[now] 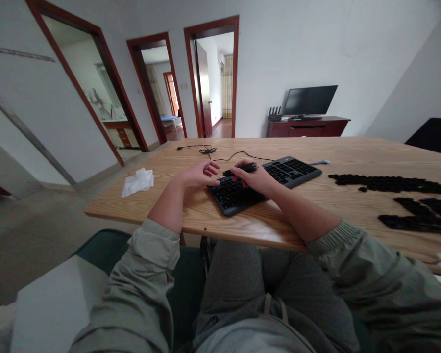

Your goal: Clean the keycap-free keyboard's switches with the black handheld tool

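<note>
A black computer keyboard (238, 196) lies at an angle on the wooden table; its key area looks dark and gridded, as if caps are off. Held over it in my right hand (255, 177) is a slim black pen-shaped tool (247, 167), whose exact kind I cannot make out. The fingers close around its middle, and one end points toward my left hand (202, 174). That hand hovers at the keyboard's left end with fingers apart and slightly curled, holding nothing. Rows of small black pieces, apparently keycaps (385, 183), lie to the right.
A cable (242, 152) runs from the keyboard to a coiled bundle at the back. White tissue (138, 182) lies at left. Behind the keyboard's right end is a blue-handled brush-like item (319, 162). The table's front edge (238, 239) is just before my lap.
</note>
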Available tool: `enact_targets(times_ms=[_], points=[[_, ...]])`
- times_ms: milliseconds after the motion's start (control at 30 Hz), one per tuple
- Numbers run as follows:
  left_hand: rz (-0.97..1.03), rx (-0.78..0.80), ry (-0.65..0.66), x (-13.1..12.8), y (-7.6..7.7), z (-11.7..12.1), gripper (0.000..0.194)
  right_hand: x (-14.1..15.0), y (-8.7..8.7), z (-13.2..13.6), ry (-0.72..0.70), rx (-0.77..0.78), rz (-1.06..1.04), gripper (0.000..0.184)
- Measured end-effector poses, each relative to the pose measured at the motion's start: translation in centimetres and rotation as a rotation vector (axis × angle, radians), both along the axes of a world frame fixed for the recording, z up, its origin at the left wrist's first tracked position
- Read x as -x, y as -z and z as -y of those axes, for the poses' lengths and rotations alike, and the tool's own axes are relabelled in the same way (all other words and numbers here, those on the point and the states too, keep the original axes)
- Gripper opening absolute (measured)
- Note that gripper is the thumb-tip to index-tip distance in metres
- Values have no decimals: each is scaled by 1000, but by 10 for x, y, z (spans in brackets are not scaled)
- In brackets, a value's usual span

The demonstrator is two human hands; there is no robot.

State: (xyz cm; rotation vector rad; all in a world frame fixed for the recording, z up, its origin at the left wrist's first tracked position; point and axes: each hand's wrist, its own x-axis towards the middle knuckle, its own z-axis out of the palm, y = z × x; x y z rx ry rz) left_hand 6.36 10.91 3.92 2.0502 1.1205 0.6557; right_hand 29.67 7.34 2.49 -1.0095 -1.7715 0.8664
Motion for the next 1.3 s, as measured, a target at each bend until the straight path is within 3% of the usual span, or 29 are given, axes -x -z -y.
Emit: enact_targets(times_ms=[300, 667, 1033, 1300], points=[[-40, 49, 41, 2, 2, -1, 75, -4, -9, 14, -67, -7, 9, 34], [-79, 39, -1, 1, 7, -6, 71, -1, -7, 2, 34, 12, 27, 26], [-41, 90, 30, 6, 7, -9, 70, 1, -7, 10, -59, -48, -13, 36], [-40, 94, 37, 2, 13, -14, 68, -3, -9, 10, 102, -66, 44, 26]])
